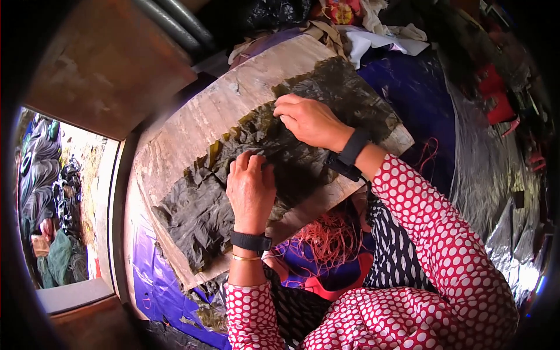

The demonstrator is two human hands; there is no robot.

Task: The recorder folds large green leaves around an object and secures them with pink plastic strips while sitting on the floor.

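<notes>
- Head view, from where I stand: the left hand (252,189) is bent over the middle of the dark crinkled sheet (198,216), fingers curled and close together, thumb alongside; I can't tell whether the tips pinch it.
- The right hand (315,121) is farther up, near the sheet's far edge, fingers bent inward; whether they grip a fold is hidden too.
- That sheet lies aslant across a pale board (181,140), wrinkled all over and ragged at the far edge, with bare board beyond it.
- To my eye, light fingertips would serve best: one hand steadying the sheet while the other eases folds outward, since the ragged edge looks likely to tear under a hard pull.
- Each wrist carries a black band; the right wristband (353,149) sits close over the sheet and might snag a crease.
- Below the board's near edge, tangled reddish strands (326,239) lie close to the person's lap, best kept off the sheet.
- Past the board on the right are blue plastic (402,87) and clear sheeting (478,169).
- To the left, a brown panel (111,64) and a window-like opening (41,163) seem to limit elbow room.
</notes>
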